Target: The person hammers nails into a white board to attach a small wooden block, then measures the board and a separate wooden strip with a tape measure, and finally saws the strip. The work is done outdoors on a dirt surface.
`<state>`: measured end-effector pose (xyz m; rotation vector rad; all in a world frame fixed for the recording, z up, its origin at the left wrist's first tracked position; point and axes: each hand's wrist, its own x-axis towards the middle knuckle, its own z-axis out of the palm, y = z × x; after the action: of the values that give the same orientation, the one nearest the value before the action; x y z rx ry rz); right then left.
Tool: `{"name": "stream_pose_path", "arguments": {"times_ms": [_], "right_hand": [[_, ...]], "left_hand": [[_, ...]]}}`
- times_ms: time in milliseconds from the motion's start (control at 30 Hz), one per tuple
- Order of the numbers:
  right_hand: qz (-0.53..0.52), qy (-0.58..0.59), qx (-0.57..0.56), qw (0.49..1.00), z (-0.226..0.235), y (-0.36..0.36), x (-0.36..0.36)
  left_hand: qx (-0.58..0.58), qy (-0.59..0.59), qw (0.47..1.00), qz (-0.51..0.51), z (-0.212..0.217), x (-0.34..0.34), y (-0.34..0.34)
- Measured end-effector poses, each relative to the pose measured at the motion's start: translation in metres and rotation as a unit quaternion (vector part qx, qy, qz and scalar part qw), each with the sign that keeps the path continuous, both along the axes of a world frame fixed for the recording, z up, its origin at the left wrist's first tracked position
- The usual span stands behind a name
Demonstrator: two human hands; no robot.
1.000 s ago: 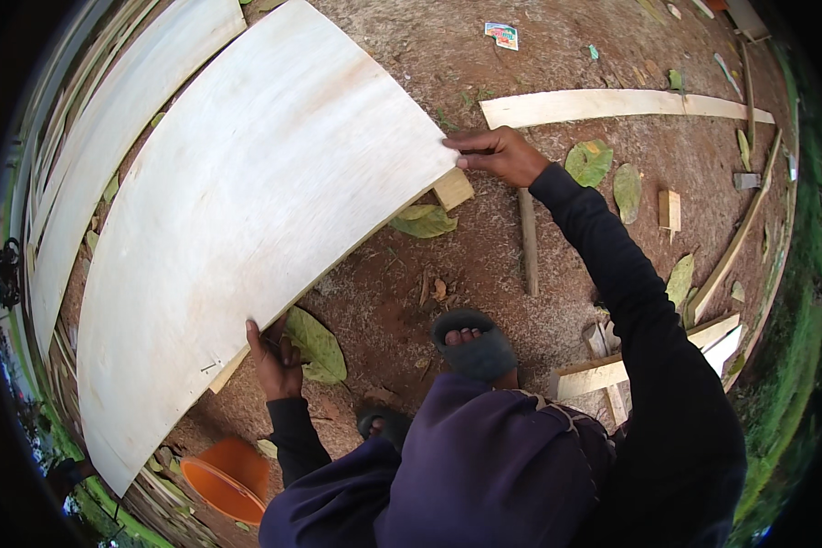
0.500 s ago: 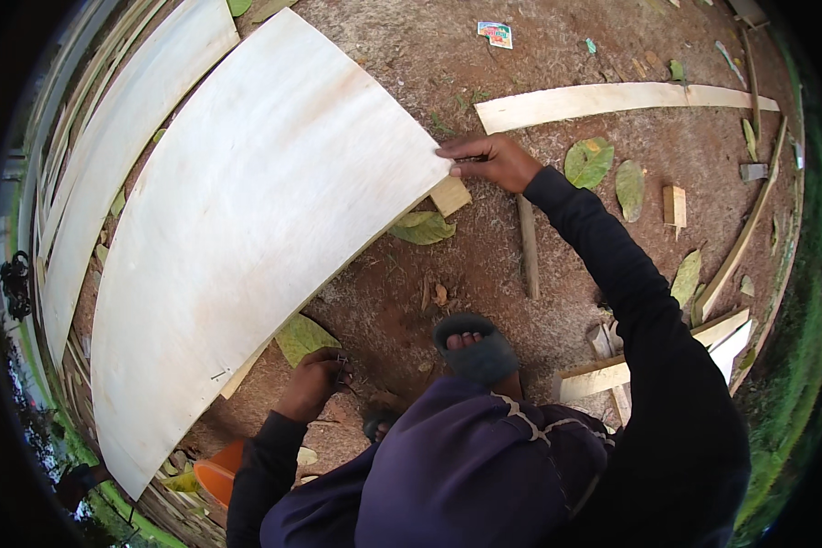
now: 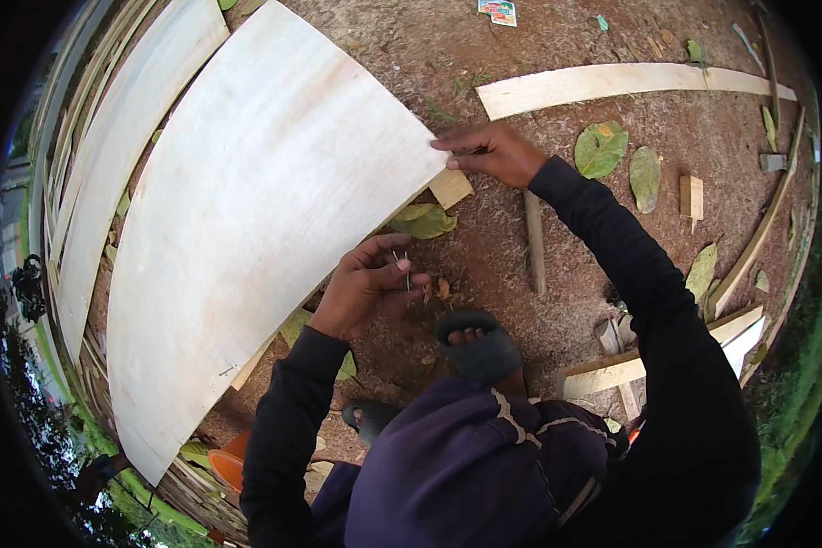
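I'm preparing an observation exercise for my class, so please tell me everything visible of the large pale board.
The large pale board is a broad, thin sheet that looks like plywood, whitish with faint brownish streaks. Its edges look bowed in this wide view. It lies roughly flat, with a wooden block jutting from beneath its right corner. Small nail-like marks show near its lower edge. The right hand touches that right corner; the left hand overlaps the near edge, contact unclear.

A big pale flat wooden sheet [image 3: 274,210] blocks the left; there is room to pass over the brown dirt [image 3: 489,265] on its right, up to the thin brown wooden stick [image 3: 534,242]
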<state>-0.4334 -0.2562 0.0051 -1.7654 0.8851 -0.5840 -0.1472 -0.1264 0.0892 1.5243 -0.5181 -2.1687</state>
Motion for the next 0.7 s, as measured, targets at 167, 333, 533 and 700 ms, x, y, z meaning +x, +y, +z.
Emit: {"name": "stream_pose_path", "arguments": {"times_ms": [167, 333, 533, 700], "right_hand": [[-0.009, 0.022, 0.01, 1.0, 0.004, 0.003, -0.004], [-0.02, 0.008, 0.024, 0.999, 0.001, 0.007, 0.004], [-0.047, 0.003, 0.028, 0.998, 0.009, 0.013, 0.004], [-0.04, 0.011, 0.032, 0.999, 0.005, 0.012, 0.004]], "left_hand": [[0.003, 0.111, 0.989, 0.093, -0.035, -0.014, 0.014], [0.014, 0.177, 0.969, 0.173, -0.056, -0.017, 0.022], [-0.022, 0.214, 0.95, 0.225, -0.057, -0.033, 0.022], [-0.04, 0.172, 0.938, 0.298, -0.038, -0.049, 0.013]]}}
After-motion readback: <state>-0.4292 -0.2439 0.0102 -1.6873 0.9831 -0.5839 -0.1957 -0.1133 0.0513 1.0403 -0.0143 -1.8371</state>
